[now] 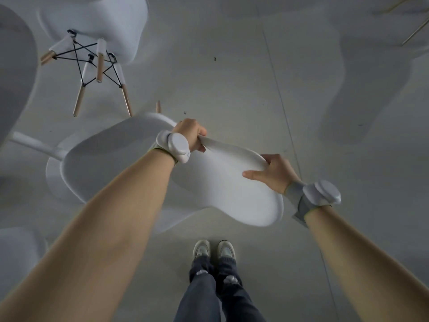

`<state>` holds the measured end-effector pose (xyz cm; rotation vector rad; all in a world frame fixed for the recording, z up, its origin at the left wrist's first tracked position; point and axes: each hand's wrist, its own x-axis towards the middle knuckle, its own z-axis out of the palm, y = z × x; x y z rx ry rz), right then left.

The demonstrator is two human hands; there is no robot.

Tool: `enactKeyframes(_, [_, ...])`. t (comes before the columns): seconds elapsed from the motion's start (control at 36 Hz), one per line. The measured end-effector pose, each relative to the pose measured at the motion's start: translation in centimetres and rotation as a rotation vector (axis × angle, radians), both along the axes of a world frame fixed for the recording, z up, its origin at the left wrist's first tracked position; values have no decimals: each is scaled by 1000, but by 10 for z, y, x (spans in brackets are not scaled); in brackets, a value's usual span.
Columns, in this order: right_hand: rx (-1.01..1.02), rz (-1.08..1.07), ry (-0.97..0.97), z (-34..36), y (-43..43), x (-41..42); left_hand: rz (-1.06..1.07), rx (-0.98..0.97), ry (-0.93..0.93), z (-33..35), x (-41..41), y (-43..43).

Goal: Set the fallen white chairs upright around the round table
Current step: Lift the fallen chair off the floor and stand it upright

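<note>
A white shell chair (130, 168) hangs tilted in front of me, its backrest edge toward me and one wooden leg tip showing beyond it. My left hand (191, 133) grips the far side of the backrest rim. My right hand (274, 171) grips the near right side of the same rim, thumb on the inner face. Another white chair (92, 24) lies tipped over on the floor at the upper left, its wooden legs and black wire struts pointing toward me. The round table's white edge (14, 66) fills the far left.
The table's white base leg (34, 144) runs under the held chair at the left. Another white shape (16, 252) sits at the lower left. Thin wooden chair legs (415, 31) show at the top right corner. My feet (214, 249) stand on grey concrete floor below the chair.
</note>
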<state>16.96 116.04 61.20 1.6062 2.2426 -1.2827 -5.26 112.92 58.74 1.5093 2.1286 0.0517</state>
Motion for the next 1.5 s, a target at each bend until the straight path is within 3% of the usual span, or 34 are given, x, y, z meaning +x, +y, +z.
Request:
enactKeyframes(0.19, [-61,-25,38,-3,-21,14,14,-16,-24,3,1,-4])
enactKeyframes(0.36, [7,-28,127,22,-11,4,152,105,-153,23,5,18])
enactKeyframes(0.53, [44,-123,138,38,16,-13,440,409,-288,20,33,20])
enactKeyframes(0.61, [101,-139,172,43,33,-26,719,220,-454,-4,43,-1])
enactKeyframes(0.72, [155,-151,194,45,45,-42,915,-214,-454,-42,61,-52])
enactKeyframes(0.75, [160,-171,209,44,44,-43,960,-286,-553,-48,68,-64])
enactKeyframes(0.83, [116,-269,277,34,43,-48,1308,-397,-1105,-66,94,-78])
enactKeyframes(0.94, [26,-384,358,14,35,-46,1797,-95,-1746,-73,112,-53])
enactKeyframes(1.0, [-69,-439,416,6,32,-47,1936,96,-1917,-72,106,-42])
enactKeyframes(1.08, [-140,-494,487,-1,30,-58,1996,220,-1977,-70,92,-28])
enactKeyframes(1.19, [-169,-547,539,3,43,-74,1989,160,-1941,-72,75,-17])
enactKeyframes(1.31, [-333,-677,594,1,48,-81,2032,139,-1855,-76,64,-20])
enactKeyframes(1.5, [-397,-633,624,2,38,-78,2050,159,-1844,-68,63,-30])
